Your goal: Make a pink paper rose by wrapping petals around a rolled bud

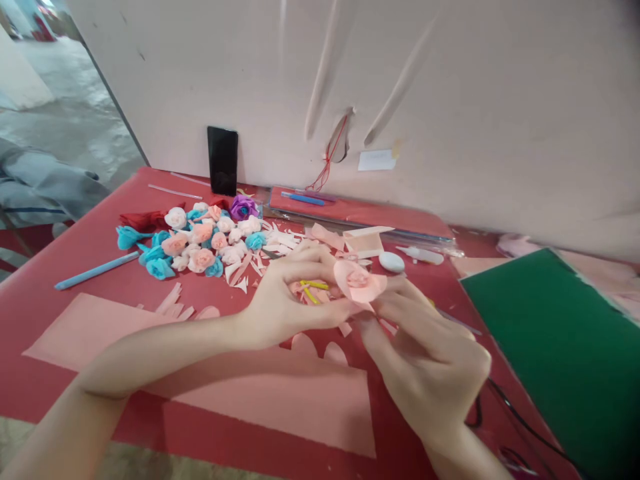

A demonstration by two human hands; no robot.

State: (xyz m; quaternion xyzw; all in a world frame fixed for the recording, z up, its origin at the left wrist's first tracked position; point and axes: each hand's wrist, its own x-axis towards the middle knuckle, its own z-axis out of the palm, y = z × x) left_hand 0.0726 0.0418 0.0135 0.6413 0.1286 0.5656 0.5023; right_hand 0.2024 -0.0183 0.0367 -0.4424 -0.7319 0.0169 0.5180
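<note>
Between my two hands is a pink paper flower (359, 281) with curled inner layers and wider outer petals. My left hand (295, 293) pinches its left side and lower edge between thumb and fingers. From the right, my right hand (425, 340) grips the flower's base, its fingertips partly hidden. Below my hands lies a large pink paper sheet (280, 400), with cut petal pieces (335, 353) at its upper edge. Yellow-handled scissors (314, 291) show partly behind my left hand among pink scraps.
Finished paper flowers (200, 247) in pink, blue, white and purple are heaped at the left. A black phone (223, 161) leans against the wall. A blue pen (97, 270), a white oval object (391, 261), a small glue bottle (423, 255) and a green board (555, 347) lie around.
</note>
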